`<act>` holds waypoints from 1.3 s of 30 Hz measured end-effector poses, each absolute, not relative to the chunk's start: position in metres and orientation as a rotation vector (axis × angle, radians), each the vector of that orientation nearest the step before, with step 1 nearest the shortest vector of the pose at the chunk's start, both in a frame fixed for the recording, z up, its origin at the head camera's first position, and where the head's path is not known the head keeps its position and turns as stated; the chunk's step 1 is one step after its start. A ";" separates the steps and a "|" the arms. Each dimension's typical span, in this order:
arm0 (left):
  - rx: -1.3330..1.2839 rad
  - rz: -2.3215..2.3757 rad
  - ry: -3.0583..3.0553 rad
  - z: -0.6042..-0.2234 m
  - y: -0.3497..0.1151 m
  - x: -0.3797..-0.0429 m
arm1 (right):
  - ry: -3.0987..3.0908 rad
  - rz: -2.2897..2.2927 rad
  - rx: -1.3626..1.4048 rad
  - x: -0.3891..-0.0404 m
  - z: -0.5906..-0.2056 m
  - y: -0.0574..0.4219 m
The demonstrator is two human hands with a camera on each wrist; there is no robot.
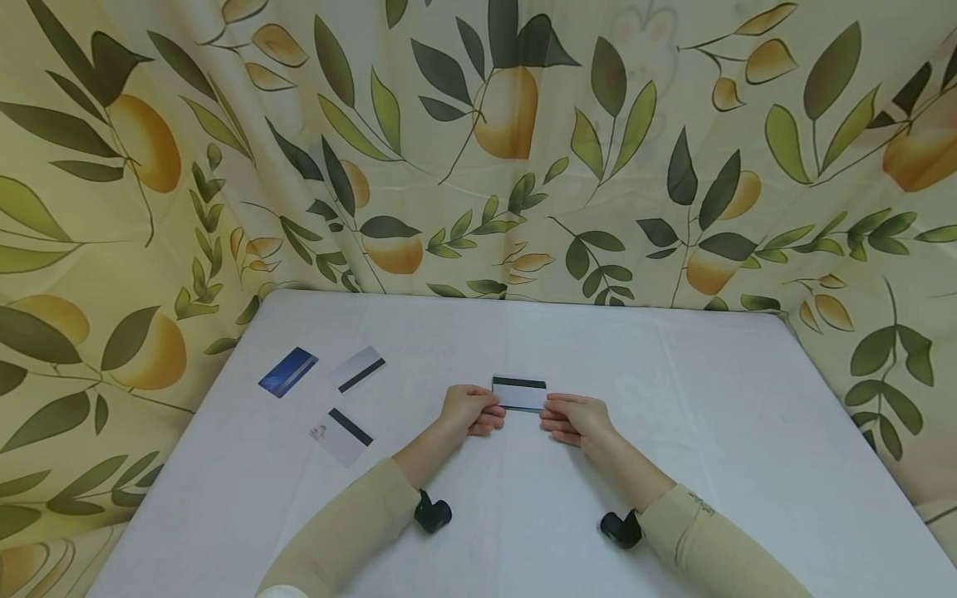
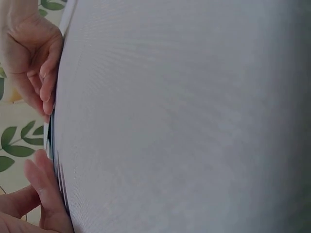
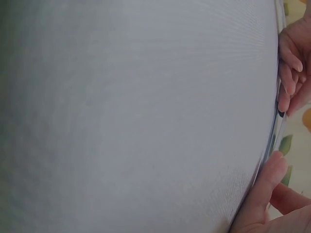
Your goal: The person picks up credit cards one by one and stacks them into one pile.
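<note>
A white card with a black magnetic stripe (image 1: 519,394) lies level between both hands near the middle of the table, stripe on the far side. A bluish edge shows along its near side, as of another card beneath. My left hand (image 1: 473,409) pinches the left end between thumb and fingers; my right hand (image 1: 579,417) pinches the right end the same way. In the left wrist view, the left hand (image 2: 41,194) is at the lower left with the card seen edge-on. The right wrist view has the right hand (image 3: 267,194) at the lower right, low over the tabletop.
To the left lie three separate cards: a blue card (image 1: 287,372), a pale striped card (image 1: 357,369) and another striped card (image 1: 344,435) nearer me. They rest on a white-covered table (image 1: 673,374). A leaf-and-fruit patterned curtain (image 1: 449,149) hangs behind it.
</note>
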State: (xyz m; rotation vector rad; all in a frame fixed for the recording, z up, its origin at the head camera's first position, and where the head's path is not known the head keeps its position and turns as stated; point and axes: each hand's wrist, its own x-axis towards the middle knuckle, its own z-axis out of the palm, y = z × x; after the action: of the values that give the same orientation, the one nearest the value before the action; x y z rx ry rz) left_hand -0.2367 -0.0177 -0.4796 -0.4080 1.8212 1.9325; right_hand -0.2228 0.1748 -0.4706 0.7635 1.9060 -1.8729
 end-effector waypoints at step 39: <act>-0.403 1.964 1.969 -0.487 -0.013 -0.232 | 1.957 -1.822 0.738 -0.223 -0.469 0.174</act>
State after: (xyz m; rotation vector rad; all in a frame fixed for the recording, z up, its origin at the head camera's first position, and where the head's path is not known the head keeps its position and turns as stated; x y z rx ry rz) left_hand -0.2323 -0.0132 -0.4866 -0.4027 1.9693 1.9637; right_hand -0.2227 0.1735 -0.4690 0.7377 1.9573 -1.8218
